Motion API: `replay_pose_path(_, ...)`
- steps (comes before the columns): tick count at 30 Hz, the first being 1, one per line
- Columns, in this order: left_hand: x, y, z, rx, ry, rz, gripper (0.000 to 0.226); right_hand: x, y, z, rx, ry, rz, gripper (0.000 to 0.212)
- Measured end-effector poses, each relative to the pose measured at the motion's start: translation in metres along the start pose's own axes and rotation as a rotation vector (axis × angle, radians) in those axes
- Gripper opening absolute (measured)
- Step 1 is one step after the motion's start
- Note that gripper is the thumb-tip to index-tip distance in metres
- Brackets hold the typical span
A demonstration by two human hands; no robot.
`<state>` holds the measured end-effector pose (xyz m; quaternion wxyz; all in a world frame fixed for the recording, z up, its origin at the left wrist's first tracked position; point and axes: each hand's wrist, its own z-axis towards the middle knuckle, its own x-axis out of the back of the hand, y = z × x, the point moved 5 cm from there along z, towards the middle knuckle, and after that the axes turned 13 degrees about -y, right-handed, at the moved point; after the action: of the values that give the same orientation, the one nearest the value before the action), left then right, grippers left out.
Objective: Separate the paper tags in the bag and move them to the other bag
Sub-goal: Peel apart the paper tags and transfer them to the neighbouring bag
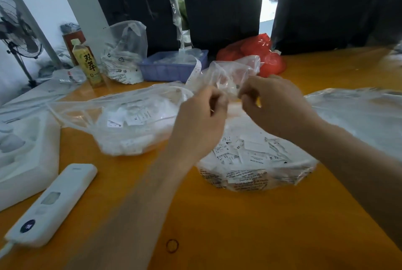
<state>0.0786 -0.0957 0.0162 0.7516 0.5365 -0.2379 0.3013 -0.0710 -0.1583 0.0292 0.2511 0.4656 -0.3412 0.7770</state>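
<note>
Head view: Risk: the tags being pulled apart may tear or drop onto the table [217, 226], because both hands are working above the gap between the bags. The left hand [202, 117] and right hand [274, 104] are raised at 12 o'clock, fingers curling tight; each appears to be pinching a small item, too blurred to confirm. The printed bag [256, 161] of paper tags [243, 150] is lying below them; the second bag [130, 121] is sitting at 9 o'clock.
</note>
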Motion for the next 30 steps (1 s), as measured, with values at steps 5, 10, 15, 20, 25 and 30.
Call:
replay_pose_path(5, -0.052, 0.008, -0.001, -0.066, -0.278, 0.043, 0.025, 0.015, 0.051, -0.053, -0.121, -0.134, -0.058, 0.016)
replay_pose_path(10, -0.066, -0.007, -0.006, -0.086, -0.184, 0.130, 0.020, 0.028, 0.162, -0.087, -0.611, -0.426, -0.545, 0.027)
replay_pose_path(15, -0.073, -0.022, -0.009, -0.040, -0.173, 0.071, 0.017, 0.012, 0.197, -0.074, -0.655, -0.578, -0.698, 0.019)
replay_pose_path(20, -0.075, -0.028, -0.017, 0.016, -0.173, -0.009, 0.017, 0.005, 0.214, -0.066, -0.733, -0.440, -0.709, 0.023)
replay_pose_path(25, -0.077, -0.031, -0.019, 0.060, -0.187, -0.098, 0.018, 0.020, 0.218, -0.068, -0.645, -0.325, -0.732, 0.036)
replay_pose_path(30, -0.075, -0.031, -0.017, 0.063, -0.166, -0.230, 0.015, 0.051, 0.158, -0.073, -0.477, 0.004, -0.396, 0.034)
